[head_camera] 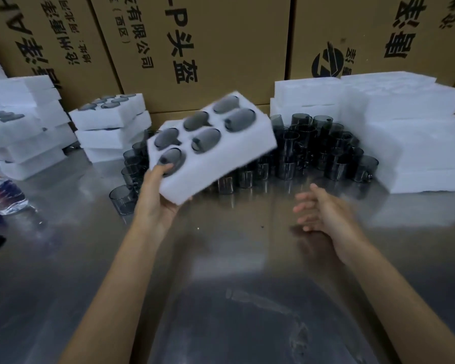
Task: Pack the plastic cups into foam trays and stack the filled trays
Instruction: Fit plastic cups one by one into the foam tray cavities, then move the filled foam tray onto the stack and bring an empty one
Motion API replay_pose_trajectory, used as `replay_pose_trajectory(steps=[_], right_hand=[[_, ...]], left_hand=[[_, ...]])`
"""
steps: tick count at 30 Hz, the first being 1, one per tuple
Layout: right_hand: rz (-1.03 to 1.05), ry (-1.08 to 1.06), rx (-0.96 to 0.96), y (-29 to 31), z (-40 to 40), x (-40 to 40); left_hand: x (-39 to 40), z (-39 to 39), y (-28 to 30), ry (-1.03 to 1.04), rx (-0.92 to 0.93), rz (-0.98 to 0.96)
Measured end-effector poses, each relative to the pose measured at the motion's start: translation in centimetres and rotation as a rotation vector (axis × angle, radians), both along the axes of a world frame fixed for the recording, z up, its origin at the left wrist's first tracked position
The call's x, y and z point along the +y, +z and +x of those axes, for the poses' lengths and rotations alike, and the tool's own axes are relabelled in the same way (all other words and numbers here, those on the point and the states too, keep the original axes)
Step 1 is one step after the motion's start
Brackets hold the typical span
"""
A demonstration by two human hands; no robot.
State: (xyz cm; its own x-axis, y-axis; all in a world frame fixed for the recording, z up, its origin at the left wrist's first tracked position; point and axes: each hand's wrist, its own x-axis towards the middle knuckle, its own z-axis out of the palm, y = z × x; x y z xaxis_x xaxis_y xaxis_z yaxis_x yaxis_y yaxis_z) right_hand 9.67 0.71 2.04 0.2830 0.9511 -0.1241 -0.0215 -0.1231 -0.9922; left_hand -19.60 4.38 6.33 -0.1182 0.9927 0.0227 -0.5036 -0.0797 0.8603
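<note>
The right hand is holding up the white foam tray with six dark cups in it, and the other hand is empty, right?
Not quite. The head view shows the left hand holding up the foam tray, gripping its near corner, with six dark cups in its pockets. The right hand is the empty one, fingers relaxed above the metal table.

A white foam tray (pixel 221 164) was tilted up above the metal table, held at its near left corner, with six grey smoky cups (pixel 206 139) seated in its round holes. Behind it a crowd of loose dark see-through cups (pixel 326 153) stood on the table. To the left sat a stack of filled trays (pixel 111 127); to the right, piles of empty foam trays (pixel 405 137).
</note>
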Motion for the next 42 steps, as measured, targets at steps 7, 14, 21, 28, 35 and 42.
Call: replay_pose_trajectory(steps=[7, 14, 21, 28, 35, 42], right_hand=[[0.066, -0.203, -0.241, -1.7, -0.8, 1.6], [-0.009, -0.161, -0.622, -1.3, -1.9, 6.6], [0.022, -0.173, -0.698, -2.8, -1.5, 8.6], [0.02, -0.176, -0.734, -2.3, -1.6, 8.5], [0.046, -0.162, -0.722, -2.0, -1.8, 8.2], [0.085, -0.189, -0.701, -2.7, -1.5, 8.9]], left_hand=[[8.6, -4.9, 6.7, 0.334, -0.061, 0.004], [19.0, -10.2, 14.1, 0.647, 0.068, -0.02], [27.1, -14.0, 14.2, 0.594, 0.2, -0.182], [30.5, -15.2, 11.2, 0.675, 0.954, -0.453], [28.2, -11.9, 10.2, 0.743, 1.063, -0.473], [22.5, -4.6, 5.4, 0.812, 1.356, -0.161]])
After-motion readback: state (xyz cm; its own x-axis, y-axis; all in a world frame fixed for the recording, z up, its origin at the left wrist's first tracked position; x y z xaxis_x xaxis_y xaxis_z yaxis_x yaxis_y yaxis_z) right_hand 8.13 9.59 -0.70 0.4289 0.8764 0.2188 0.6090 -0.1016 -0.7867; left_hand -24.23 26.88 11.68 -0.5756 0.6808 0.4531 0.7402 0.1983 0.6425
